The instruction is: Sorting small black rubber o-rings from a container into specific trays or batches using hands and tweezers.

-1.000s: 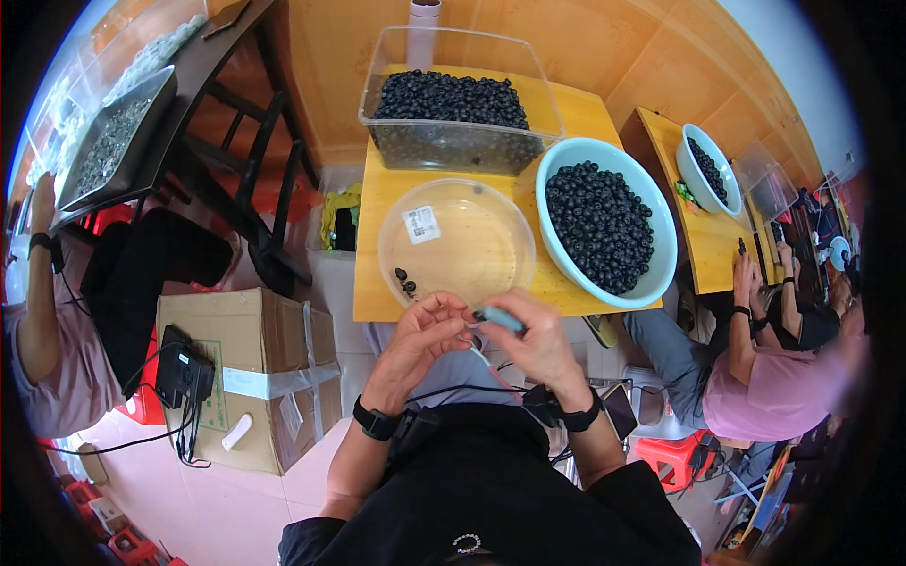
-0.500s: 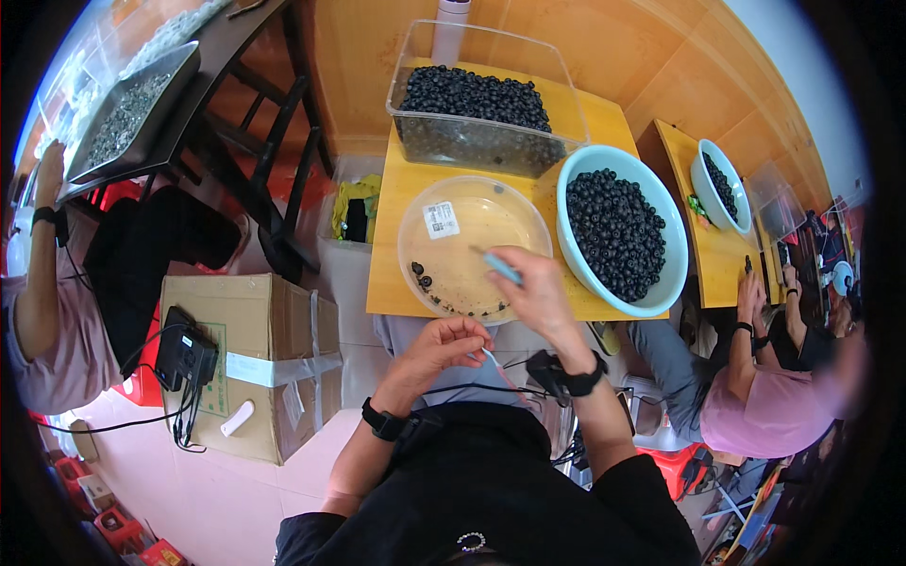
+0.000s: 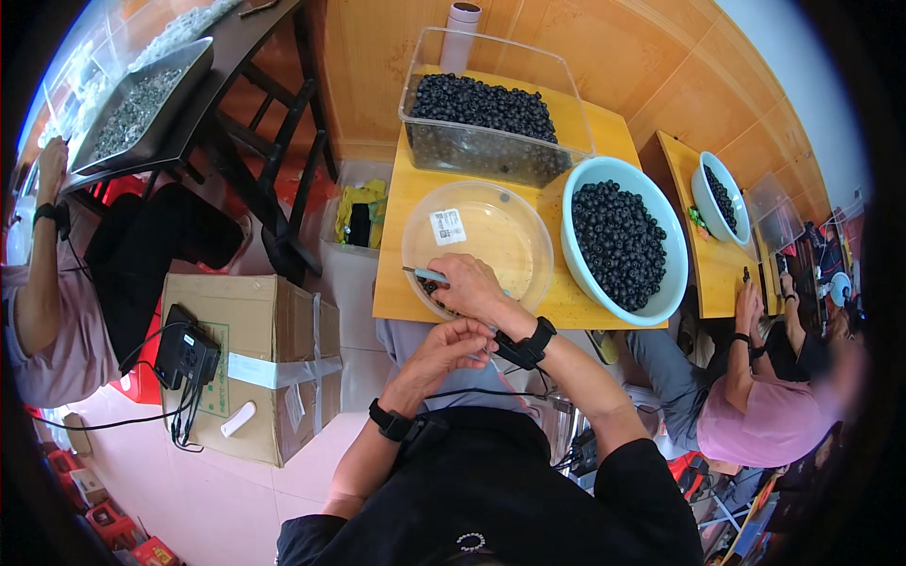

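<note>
My right hand (image 3: 474, 285) is over the lower left of a shallow, clear round tray (image 3: 510, 231). Its fingers close round a slim tool with a light blue handle (image 3: 427, 274). Beneath the fingers lie a few small black pieces, mostly covered by the hand. Just below the tray's near rim, my left hand (image 3: 445, 351) has its thumb and fingers pinched together. A thin pale thing shows by those fingertips, too small to name. My right wrist, with its black band, crosses close to them.
Small round black pieces fill a clear rectangular box (image 3: 491, 156) and a light blue bowl (image 3: 679, 283) on the yellow table (image 3: 392, 292). A pink bottle (image 3: 459, 40) stands behind. Left is a taped cardboard box (image 3: 260, 377). Co-workers sit on both sides, with another blue bowl (image 3: 710, 208) at right.
My right hand has moved left with the tool, from the tray's near right to its lower left, over the loose black pieces. My left hand stays almost in place.
</note>
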`<action>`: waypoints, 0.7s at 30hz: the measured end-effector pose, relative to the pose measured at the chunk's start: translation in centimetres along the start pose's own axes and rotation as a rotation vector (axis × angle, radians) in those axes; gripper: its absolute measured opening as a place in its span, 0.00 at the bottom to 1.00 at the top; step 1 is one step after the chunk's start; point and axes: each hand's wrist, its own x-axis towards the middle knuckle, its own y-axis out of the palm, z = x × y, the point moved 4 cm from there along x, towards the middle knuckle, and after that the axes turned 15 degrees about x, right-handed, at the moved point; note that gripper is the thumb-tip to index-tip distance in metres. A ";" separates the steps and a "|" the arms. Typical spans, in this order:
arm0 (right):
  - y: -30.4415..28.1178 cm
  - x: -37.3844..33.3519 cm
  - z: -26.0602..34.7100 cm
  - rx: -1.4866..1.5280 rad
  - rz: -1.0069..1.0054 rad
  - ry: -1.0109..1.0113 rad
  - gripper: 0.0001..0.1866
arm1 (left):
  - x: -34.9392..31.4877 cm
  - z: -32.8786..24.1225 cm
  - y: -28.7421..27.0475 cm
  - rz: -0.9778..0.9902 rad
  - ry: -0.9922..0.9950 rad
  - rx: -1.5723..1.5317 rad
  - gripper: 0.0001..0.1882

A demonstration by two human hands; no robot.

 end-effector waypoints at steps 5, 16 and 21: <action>-2.7 -1.4 1.8 0.070 -0.063 0.109 0.14 | -0.6 -0.4 -0.7 -0.025 0.012 -0.020 0.09; -5.6 -7.7 5.8 0.137 -0.253 -0.099 0.10 | -0.4 -4.7 -0.5 -0.296 0.326 -0.002 0.08; -6.0 -8.5 5.4 0.142 -0.273 -0.140 0.10 | 0.1 -4.3 -0.7 -0.231 0.272 -0.100 0.09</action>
